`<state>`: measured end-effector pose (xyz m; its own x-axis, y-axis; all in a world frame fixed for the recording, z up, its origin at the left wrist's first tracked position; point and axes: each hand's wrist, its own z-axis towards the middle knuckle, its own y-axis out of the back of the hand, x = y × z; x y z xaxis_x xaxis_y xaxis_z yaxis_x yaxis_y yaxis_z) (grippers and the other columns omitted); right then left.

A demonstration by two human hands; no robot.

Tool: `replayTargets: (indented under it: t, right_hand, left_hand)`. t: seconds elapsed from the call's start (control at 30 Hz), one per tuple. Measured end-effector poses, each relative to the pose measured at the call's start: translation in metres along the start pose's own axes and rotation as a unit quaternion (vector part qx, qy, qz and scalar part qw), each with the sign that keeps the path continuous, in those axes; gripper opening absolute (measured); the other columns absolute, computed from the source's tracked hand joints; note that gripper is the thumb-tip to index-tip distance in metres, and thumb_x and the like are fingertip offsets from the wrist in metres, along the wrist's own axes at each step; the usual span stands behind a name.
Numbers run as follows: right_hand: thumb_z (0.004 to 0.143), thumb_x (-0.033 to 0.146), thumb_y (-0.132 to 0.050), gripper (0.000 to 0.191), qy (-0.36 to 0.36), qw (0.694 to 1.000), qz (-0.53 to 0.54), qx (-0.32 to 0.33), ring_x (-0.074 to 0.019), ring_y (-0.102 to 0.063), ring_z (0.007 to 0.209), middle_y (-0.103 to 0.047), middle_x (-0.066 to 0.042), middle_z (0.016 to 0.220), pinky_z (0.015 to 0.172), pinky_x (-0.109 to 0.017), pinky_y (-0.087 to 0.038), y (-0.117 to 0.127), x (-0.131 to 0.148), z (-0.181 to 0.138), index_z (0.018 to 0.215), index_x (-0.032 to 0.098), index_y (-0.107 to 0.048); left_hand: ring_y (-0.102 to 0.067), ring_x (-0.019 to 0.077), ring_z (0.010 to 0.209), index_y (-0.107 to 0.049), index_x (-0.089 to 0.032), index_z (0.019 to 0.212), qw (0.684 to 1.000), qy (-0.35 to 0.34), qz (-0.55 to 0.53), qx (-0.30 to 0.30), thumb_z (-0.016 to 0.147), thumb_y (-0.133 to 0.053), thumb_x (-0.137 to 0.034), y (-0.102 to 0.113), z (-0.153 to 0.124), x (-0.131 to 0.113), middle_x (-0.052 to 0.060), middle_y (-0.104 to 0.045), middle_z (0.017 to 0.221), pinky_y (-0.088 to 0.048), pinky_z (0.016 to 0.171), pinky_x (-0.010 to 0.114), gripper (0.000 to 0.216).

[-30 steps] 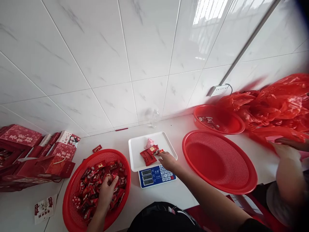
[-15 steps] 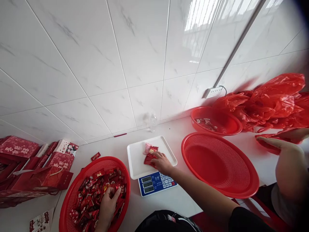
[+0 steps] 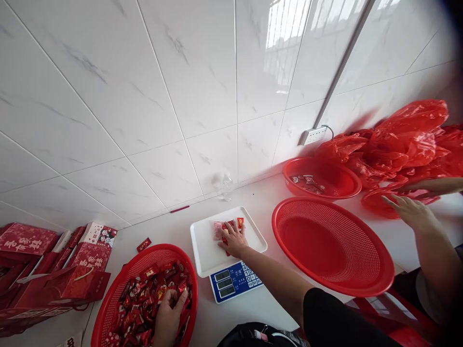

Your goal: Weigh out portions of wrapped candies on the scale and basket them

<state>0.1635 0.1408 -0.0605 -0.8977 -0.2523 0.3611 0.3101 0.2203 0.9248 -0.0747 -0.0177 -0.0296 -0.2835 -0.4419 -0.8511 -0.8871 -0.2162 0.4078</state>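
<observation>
My left hand [image 3: 169, 315] is over a red basket [image 3: 97, 315] heaped with red-wrapped candies [image 3: 132, 308]. Its thumb and forefinger are pinched at a red-wrapped candy [image 3: 183, 283]. On the white tray [image 3: 204, 255] of a digital scale [image 3: 235, 283], my right hand [image 3: 235, 241] lies with fingers spread over several small packets. A pink packet [image 3: 217, 229] and a red packet [image 3: 240, 222] show beside the fingers; the palm side is hidden.
Right of the scale stands a large red basket [image 3: 361, 255], behind it a red basin [image 3: 347, 190] with a few packets. Red plastic bags [image 3: 405, 144] pile up near another person's hand [image 3: 415, 212]. Red gift boxes [image 3: 87, 255] stand at the left. A loose packet [image 3: 143, 245] lies behind the candy basket.
My right hand has shifted over the packets, fanned its fingers and moved them apart on the tray. The other person's hand has lifted and opened. The view has shifted slightly.
</observation>
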Motion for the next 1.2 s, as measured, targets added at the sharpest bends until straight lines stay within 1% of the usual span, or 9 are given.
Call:
replayTargets:
  t: [0.23, 0.37, 0.53, 0.7, 0.87, 0.97, 1.03, 1.1, 1.2]
  right_hand:
    - [0.084, 0.019, -0.043, 0.033, 0.075, 0.996, 0.023, -0.047, -0.0249, -0.042, 0.111, -0.056, -0.008, 0.115, 0.094, -0.04, -0.029, -0.003, -0.009, 0.003, 0.112, 0.028, -0.057]
    - [0.08, 0.014, -0.044, 0.027, 0.046, 0.994, 0.062, -0.083, -0.0221, -0.049, 0.098, -0.06, -0.008, 0.103, 0.083, -0.032, -0.038, 0.001, -0.014, 0.007, 0.099, 0.023, -0.062]
    - [0.083, 0.016, -0.037, 0.029, -0.037, 0.976, 0.134, -0.169, -0.0162, -0.054, 0.084, -0.059, -0.004, 0.098, 0.072, -0.025, -0.041, 0.016, -0.03, 0.009, 0.099, 0.024, -0.059]
    - [0.088, 0.031, -0.031, 0.031, -0.117, 0.945, 0.183, -0.243, -0.0168, -0.056, 0.082, -0.06, -0.007, 0.099, 0.07, -0.027, -0.043, 0.039, -0.06, 0.002, 0.099, 0.02, -0.057]
    - [0.087, 0.04, -0.031, 0.036, -0.173, 0.923, 0.188, -0.287, -0.0203, -0.054, 0.092, -0.059, -0.01, 0.105, 0.073, -0.03, -0.043, 0.062, -0.102, -0.041, 0.105, 0.02, -0.055]
    - [0.084, 0.042, -0.036, 0.04, -0.249, 0.914, 0.123, -0.296, -0.0256, -0.049, 0.106, -0.054, -0.012, 0.116, 0.082, -0.038, -0.041, 0.064, -0.128, -0.075, 0.114, 0.021, -0.052]
    - [0.082, 0.045, -0.039, 0.047, -0.288, 0.91, 0.044, -0.294, -0.0317, -0.036, 0.121, -0.044, -0.014, 0.13, 0.092, -0.049, -0.034, 0.057, -0.136, -0.093, 0.121, 0.021, -0.048]
    - [0.082, 0.046, -0.04, 0.05, -0.26, 0.922, -0.024, -0.287, -0.0335, -0.02, 0.131, -0.033, -0.014, 0.14, 0.099, -0.057, -0.022, 0.046, -0.132, -0.102, 0.125, 0.02, -0.045]
    - [0.084, 0.041, -0.041, 0.046, -0.085, 0.97, -0.052, -0.222, -0.0289, -0.016, 0.134, -0.034, -0.008, 0.142, 0.105, -0.053, -0.014, 0.028, -0.106, -0.101, 0.127, 0.024, -0.044]
  left_hand:
    - [-0.045, 0.0132, 0.053, -0.043, -0.02, 0.054, 1.0, 0.012, -0.009, -0.012, 0.048, -0.064, -0.067, 0.0, -0.002, 0.01, -0.005, -0.045, 0.052, -0.04, 0.055, 0.026, 0.051]
    - [-0.046, 0.0134, 0.054, -0.045, -0.02, 0.055, 1.0, 0.011, -0.01, 0.008, 0.05, -0.064, -0.065, -0.004, -0.003, 0.007, -0.004, -0.047, 0.053, -0.04, 0.056, 0.026, 0.049]
    - [-0.047, 0.0127, 0.055, -0.045, -0.019, 0.058, 0.999, 0.008, -0.022, 0.029, 0.054, -0.064, -0.062, -0.007, -0.005, 0.004, -0.004, -0.048, 0.056, -0.04, 0.056, 0.025, 0.047]
    - [-0.046, 0.0123, 0.054, -0.045, -0.019, 0.059, 0.999, 0.019, -0.02, 0.036, 0.052, -0.064, -0.063, -0.008, -0.004, 0.005, -0.005, -0.049, 0.055, -0.04, 0.055, 0.025, 0.049]
    - [-0.048, 0.0132, 0.057, -0.048, -0.019, 0.061, 0.999, 0.003, -0.011, 0.034, 0.057, -0.064, -0.06, -0.008, -0.005, -0.001, -0.003, -0.051, 0.058, -0.041, 0.057, 0.025, 0.045]
    - [-0.049, 0.0141, 0.058, -0.047, -0.019, 0.062, 0.999, 0.003, -0.018, 0.038, 0.058, -0.063, -0.06, -0.008, -0.007, -0.006, -0.003, -0.052, 0.058, -0.042, 0.059, 0.026, 0.045]
    - [-0.051, 0.0153, 0.06, -0.048, -0.019, 0.063, 0.999, 0.009, -0.016, 0.047, 0.059, -0.063, -0.06, -0.009, -0.008, -0.009, -0.002, -0.054, 0.06, -0.043, 0.059, 0.027, 0.044]
    - [-0.05, 0.0155, 0.059, -0.048, -0.019, 0.064, 0.998, 0.012, -0.008, 0.055, 0.06, -0.063, -0.059, -0.011, -0.008, -0.012, -0.002, -0.054, 0.06, -0.043, 0.057, 0.026, 0.043]
    - [-0.048, 0.014, 0.058, -0.046, -0.019, 0.064, 0.998, -0.006, -0.005, 0.059, 0.062, -0.062, -0.058, -0.014, -0.008, -0.019, -0.003, -0.051, 0.059, -0.042, 0.056, 0.025, 0.042]
